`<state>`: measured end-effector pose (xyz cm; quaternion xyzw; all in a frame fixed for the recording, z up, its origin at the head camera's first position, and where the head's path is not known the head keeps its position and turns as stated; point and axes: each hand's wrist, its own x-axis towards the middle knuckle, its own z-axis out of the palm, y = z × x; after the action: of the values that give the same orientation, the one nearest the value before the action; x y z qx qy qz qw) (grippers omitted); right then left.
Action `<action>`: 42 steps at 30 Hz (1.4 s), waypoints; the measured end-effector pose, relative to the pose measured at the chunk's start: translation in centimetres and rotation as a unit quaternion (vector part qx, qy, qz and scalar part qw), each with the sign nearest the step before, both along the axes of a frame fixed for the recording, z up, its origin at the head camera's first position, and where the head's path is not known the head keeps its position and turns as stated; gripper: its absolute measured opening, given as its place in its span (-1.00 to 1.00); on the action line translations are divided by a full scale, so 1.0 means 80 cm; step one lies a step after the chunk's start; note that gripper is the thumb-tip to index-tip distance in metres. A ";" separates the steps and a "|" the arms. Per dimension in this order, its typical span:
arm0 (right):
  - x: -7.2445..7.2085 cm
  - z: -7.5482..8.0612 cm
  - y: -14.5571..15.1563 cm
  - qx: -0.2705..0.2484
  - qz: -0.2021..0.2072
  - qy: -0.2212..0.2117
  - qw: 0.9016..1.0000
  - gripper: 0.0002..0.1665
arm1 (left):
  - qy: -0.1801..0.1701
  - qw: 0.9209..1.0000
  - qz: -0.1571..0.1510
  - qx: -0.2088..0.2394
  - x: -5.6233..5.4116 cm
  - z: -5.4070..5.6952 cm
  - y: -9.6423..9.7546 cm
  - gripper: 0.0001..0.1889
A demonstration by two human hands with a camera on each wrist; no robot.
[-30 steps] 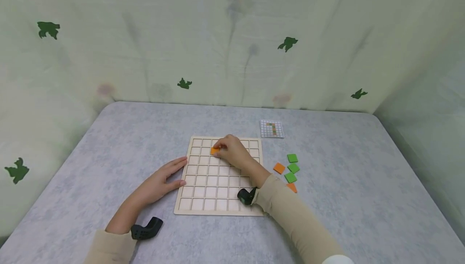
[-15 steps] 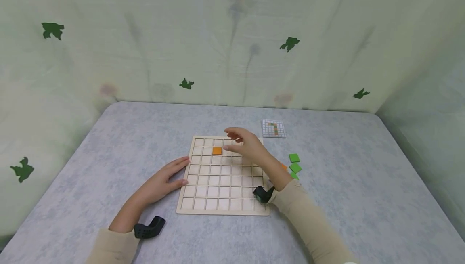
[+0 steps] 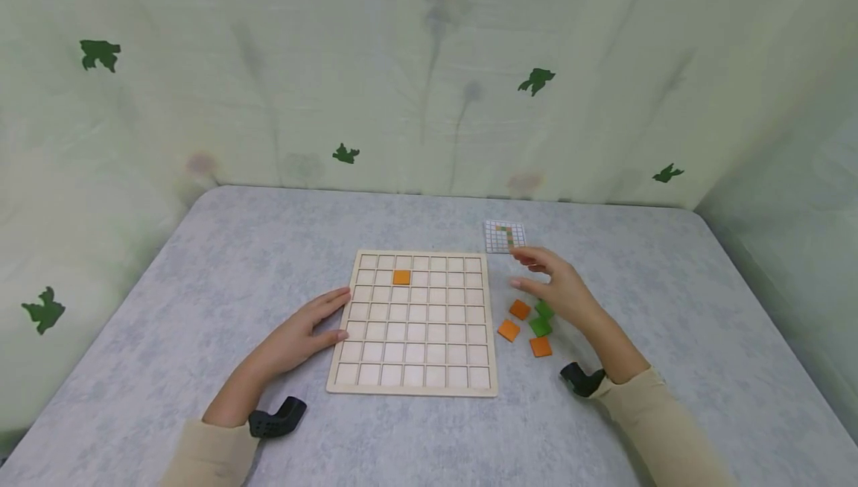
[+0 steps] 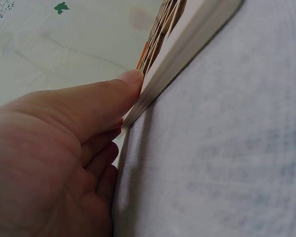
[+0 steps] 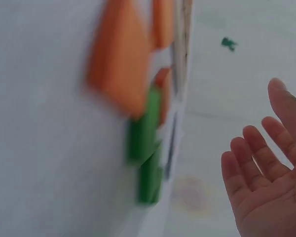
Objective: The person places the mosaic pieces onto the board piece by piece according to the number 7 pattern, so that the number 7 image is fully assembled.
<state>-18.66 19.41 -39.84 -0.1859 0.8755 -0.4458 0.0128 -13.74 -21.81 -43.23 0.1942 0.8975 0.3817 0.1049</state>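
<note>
Pale square grid board (image 3: 418, 313) has matt, smooth wood. Flat orange tiles (image 3: 519, 310) and flat green tiles (image 3: 540, 326) look matt, exact mat'l unclear. White gridded card (image 3: 497, 241), nr far edge of grey-blue surface (image 3: 670, 286), seems paper. Beige sleeves (image 3: 213, 451): cloth, w/ soft folds.

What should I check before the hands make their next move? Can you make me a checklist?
1. Board steadied: ok. The left hand touches its left edge.
2. Right hand free: ok. It holds nothing.
3. Placed orange tile inside one square: ok. Second row from the top, third from the left.
4. Loose orange tiles in sight: ok. Three lie right of the board.
5. All loose green tiles countable: cannot tell. Two show; the right hand could hide more.
6. Pattern card fully uncovered: not ok. In the head view, the right hand overlaps its bottom edge.
</note>
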 end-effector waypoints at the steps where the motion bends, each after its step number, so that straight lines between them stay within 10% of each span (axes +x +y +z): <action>1: 0.001 -0.004 0.008 0.005 -0.009 -0.007 1.000 -0.36 | 0.001 1.000 0.000 0.000 0.000 0.000 0.000 -0.30; 21: -0.004 -0.045 0.073 0.098 -0.010 -0.007 0.995 -0.66 | 0.018 1.000 -0.002 0.002 0.001 -0.002 0.002 -0.30; 28: -0.004 -0.027 0.058 0.098 -0.042 -0.030 0.994 -0.60 | 0.006 1.000 -0.001 0.003 0.001 -0.001 0.002 -0.31; 42: -0.018 0.026 -0.054 -0.018 0.029 0.044 0.998 -0.61 | 0.013 1.000 0.000 0.001 0.002 -0.002 -0.001 -0.31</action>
<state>-20.09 15.06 -37.74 -0.2310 0.8612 -0.4524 -0.0158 -13.60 -21.86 -43.36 0.1996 0.8982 0.3804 0.0929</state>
